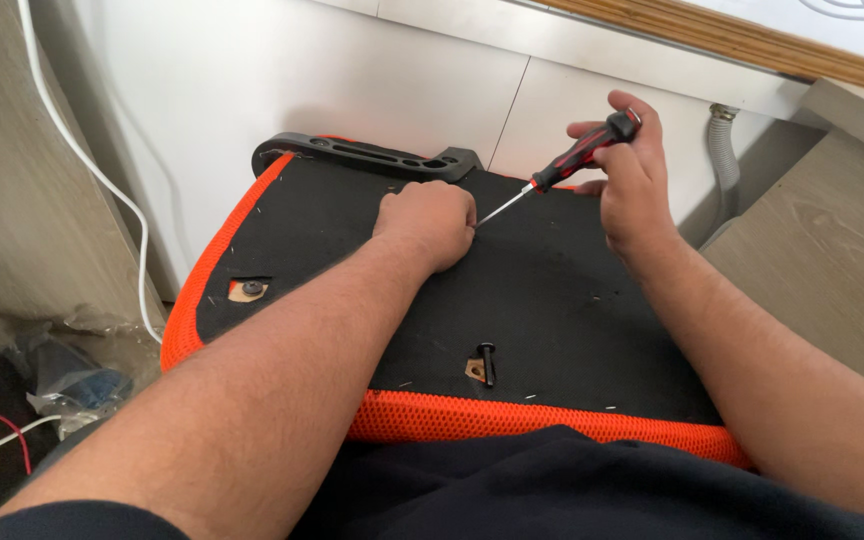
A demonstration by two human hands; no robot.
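Observation:
An upturned chair seat with a black underside and orange mesh edge lies on my lap. My right hand grips a screwdriver with a red and black handle, its shaft angled down to the left. The tip meets my left hand, which rests fisted on the black underside; what its fingers pinch is hidden. A loose black bolt lies beside a small cut-out near the front edge. Another cut-out with a bolt head shows at the left.
A black plastic bracket lies along the seat's far edge against a white wall panel. A white cable hangs at the left over crumpled plastic bags. A grey hose and a wooden board stand at the right.

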